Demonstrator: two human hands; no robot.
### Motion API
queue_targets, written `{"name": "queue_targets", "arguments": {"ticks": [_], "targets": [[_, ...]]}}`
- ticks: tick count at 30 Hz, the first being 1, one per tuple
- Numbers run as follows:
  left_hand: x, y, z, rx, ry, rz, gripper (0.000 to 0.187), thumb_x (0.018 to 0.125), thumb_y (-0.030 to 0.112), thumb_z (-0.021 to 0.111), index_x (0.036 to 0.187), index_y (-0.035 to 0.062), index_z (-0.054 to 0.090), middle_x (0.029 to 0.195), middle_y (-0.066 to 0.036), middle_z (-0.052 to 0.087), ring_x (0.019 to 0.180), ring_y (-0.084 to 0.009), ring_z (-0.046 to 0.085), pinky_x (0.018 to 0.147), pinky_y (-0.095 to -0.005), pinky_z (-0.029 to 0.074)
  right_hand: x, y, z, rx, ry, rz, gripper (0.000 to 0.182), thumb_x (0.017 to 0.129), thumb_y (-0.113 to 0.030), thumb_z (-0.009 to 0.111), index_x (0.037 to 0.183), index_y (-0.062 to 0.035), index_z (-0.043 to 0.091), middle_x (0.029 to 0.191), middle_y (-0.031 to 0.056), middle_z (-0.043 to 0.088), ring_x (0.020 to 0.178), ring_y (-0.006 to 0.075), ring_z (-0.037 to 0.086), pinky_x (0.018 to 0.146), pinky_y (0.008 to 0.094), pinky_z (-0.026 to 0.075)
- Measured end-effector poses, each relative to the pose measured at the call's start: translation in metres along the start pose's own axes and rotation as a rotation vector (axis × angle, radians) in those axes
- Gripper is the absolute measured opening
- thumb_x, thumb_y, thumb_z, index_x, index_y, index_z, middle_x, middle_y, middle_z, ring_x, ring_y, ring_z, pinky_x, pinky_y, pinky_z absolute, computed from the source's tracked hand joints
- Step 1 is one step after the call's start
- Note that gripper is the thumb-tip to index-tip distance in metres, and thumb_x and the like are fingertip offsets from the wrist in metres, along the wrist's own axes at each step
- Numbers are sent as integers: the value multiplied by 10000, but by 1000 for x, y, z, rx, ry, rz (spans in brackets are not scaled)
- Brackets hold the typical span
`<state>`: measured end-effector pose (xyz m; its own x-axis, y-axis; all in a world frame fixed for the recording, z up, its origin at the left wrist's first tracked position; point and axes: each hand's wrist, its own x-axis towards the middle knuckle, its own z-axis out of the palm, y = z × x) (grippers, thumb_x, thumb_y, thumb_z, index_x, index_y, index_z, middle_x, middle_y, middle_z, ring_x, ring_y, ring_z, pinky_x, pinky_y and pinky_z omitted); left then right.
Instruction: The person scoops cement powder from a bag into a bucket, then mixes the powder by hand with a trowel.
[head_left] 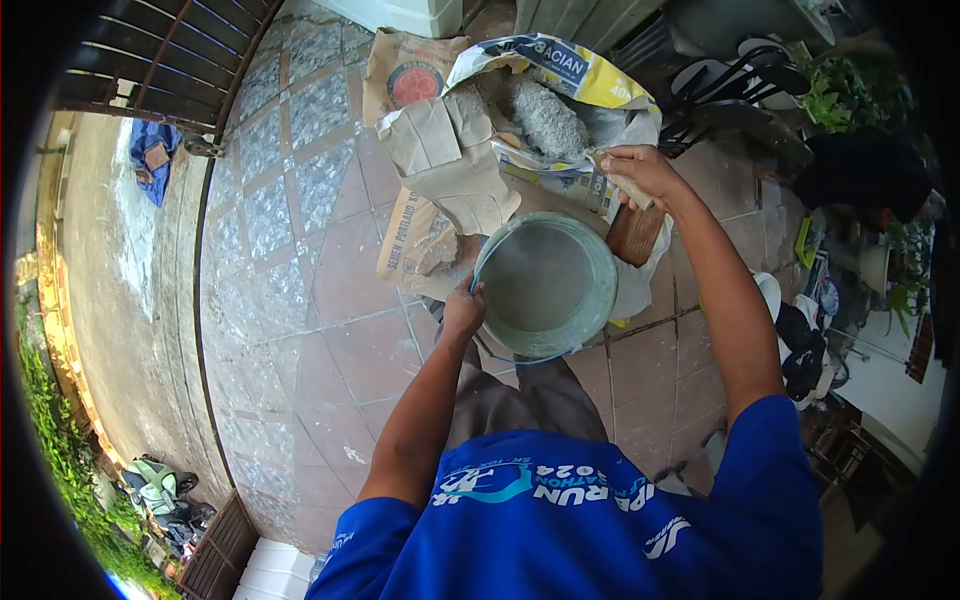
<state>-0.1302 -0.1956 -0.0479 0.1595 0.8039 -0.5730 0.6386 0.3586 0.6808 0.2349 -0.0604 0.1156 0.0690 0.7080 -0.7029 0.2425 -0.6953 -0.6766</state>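
Note:
My left hand [463,310] is closed on the left rim of a pale green bucket [600,265], beside its thin blue handle. Inside the bucket is a greyish, cloudy content. My right hand [648,175] grips the wooden handle [630,188] of a trowel at the right side of an opened cement bag [545,58]. The blade cannot be made out; a heap of grey powder [548,118] lies beyond the handle in the bag mouth. Below my right hand is a brown wooden block [636,234], just right of the bucket.
Torn brown paper cement bags [408,235] lie left of the bucket on the tiled floor [350,270]. A metal gate [160,55] stands at the upper left. Black-framed items [735,85] and plants [850,90] are at the upper right. White containers [400,12] sit at the top.

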Motion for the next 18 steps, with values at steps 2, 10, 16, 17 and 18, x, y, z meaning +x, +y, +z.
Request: {"name": "queue_targets", "arguments": {"ticks": [2, 10, 16, 17, 18], "targets": [[1, -7, 2, 3, -1, 8, 394, 964, 245, 516, 1340, 141, 577, 1035, -287, 666, 987, -474, 633, 844, -517, 498, -7, 9, 8, 59, 15, -27, 470, 911, -260, 675, 1283, 16, 593, 830, 74, 637, 489, 103, 568, 373, 244, 459], [-2, 0, 1, 24, 41, 32, 364, 945, 227, 536, 1262, 70, 621, 1010, -288, 671, 982, -466, 637, 836, -495, 501, -65, -1, 13, 122, 115, -209, 514, 905, -243, 694, 1334, 10, 567, 830, 61, 640, 509, 94, 569, 397, 246, 460], [1, -6, 5, -3, 67, 50, 362, 948, 246, 534, 1235, 46, 628, 1018, -297, 665, 980, -470, 634, 846, -498, 497, -150, 29, 31, 164, 115, -162, 539, 914, -232, 682, 1359, 31, 531, 847, 73, 639, 529, 85, 567, 421, 243, 468], [4, -12, 7, -2, 65, 54, 363, 948, 249, 534, 1231, 41, 629, 1022, -299, 664, 982, -471, 632, 850, -499, 496, -165, 38, 36, 170, 86, -133, 538, 914, -226, 681, 1359, 34, 530, 846, 74, 639, 534, 86, 568, 426, 242, 470], [6, -16, 9, 0, 64, 58, 365, 949, 253, 534, 1228, 37, 629, 1026, -301, 662, 983, -472, 631, 853, -499, 495, -178, 49, 41, 176, 56, -105, 537, 914, -220, 680, 1359, 38, 529, 845, 76, 638, 539, 87, 568, 431, 242, 471]]}}
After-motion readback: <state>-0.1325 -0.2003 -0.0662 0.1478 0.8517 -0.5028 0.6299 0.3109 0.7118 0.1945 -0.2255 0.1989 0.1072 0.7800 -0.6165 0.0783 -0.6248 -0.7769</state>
